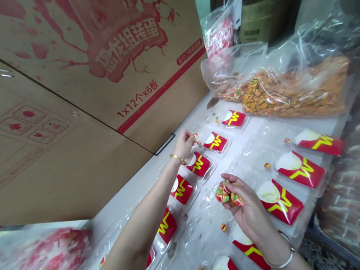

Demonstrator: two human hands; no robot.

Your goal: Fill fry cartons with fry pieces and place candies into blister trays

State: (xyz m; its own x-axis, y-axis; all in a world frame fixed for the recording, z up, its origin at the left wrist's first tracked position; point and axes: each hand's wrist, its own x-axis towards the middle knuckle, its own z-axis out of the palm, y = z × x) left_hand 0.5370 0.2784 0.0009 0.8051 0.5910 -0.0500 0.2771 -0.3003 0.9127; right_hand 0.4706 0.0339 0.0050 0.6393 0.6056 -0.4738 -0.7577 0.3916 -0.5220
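Observation:
My left hand (183, 145), wearing a gold bracelet, reaches over the left row of clear plastic trays. Its fingers pinch a small round piece (195, 136) in red, yellow and green that looks like a pizza-shaped candy. Just right of it lies a red packet (216, 142) with a yellow zigzag mark. Palm up, my right hand (245, 200) is curled around several similar colourful pieces (225, 194). Beneath and beside that hand is the right row of trays, with red packets (282, 201) and tiny burger-shaped candies (224, 228).
A large printed cardboard box (85, 102) walls off the left side. At the table's far end sit clear bags of orange candies (295, 92) and pink-and-white ones (220, 40). Stacked clear plastic trays (350, 186) stand on the right. Another bag (58, 250) lies at lower left.

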